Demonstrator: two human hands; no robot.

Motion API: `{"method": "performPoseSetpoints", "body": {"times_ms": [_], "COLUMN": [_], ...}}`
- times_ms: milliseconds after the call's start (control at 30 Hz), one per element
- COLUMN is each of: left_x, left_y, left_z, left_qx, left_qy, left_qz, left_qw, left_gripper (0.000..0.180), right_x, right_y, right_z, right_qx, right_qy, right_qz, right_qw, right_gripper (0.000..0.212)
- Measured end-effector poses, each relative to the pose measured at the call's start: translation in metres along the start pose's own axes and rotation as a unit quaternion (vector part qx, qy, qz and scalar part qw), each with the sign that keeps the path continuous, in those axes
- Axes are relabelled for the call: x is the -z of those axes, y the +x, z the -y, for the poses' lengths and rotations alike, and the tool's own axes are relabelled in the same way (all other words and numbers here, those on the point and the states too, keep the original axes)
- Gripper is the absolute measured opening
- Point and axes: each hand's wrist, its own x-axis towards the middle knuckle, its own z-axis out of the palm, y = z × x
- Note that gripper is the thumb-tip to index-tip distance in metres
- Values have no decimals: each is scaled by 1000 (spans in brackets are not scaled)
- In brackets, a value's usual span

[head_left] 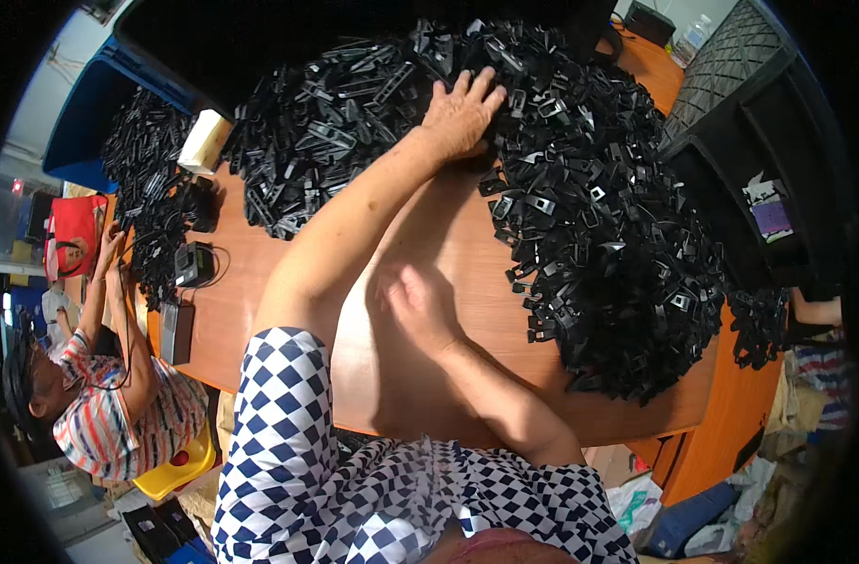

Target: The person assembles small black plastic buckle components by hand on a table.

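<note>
My left hand point(460, 120) reaches far across the table, its fingers spread over the heap of long black plastic clips point(340, 117), where this heap meets the pile of short black plastic pieces point(580, 188). Its fingers rest on the parts, and I see nothing held in them. Closer to me, my right hand point(418, 303) is over the bare wooden tabletop point(476, 273), below the left forearm. Motion blurs its fingers, so whether they hold anything cannot be made out.
A tilted black crate point(763, 160) borders the right pile. To the left are a pale box point(205, 142), a small black device point(195, 264) and a blue bin point(86, 122) beside more black parts. A person in a striped shirt point(119, 414) works at the left; another person's arm point(815, 310) shows far right.
</note>
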Motion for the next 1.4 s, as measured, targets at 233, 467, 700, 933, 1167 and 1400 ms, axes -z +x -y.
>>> {"method": "performPoseSetpoints", "body": {"times_ms": [233,467,700,933,1167,1400], "left_x": [-15,-1,-7,3,7,23], "left_y": [16,-5,-23,-71,-143,-192], "left_z": [0,1,4,-4,1,-14], "left_qx": [20,19,20,28,42,109], "left_qy": [13,-34,-59,-36,-38,-46], "left_qz": [4,40,41,55,65,58], "left_qw": [1000,998,997,997,996,991], "left_gripper": [87,82,69,52,49,48], "right_x": [9,9,6,3,9,58], "right_y": [7,8,4,4,6,78], "right_z": [37,37,31,26,26,32], "right_qx": [57,51,74,87,107,215], "right_qy": [-63,-69,-129,-107,-184,-328], "right_qz": [-16,11,27,6,-93,-58], "right_qw": [996,996,989,990,973,918], "right_gripper": [9,7,11,12,9,21]}}
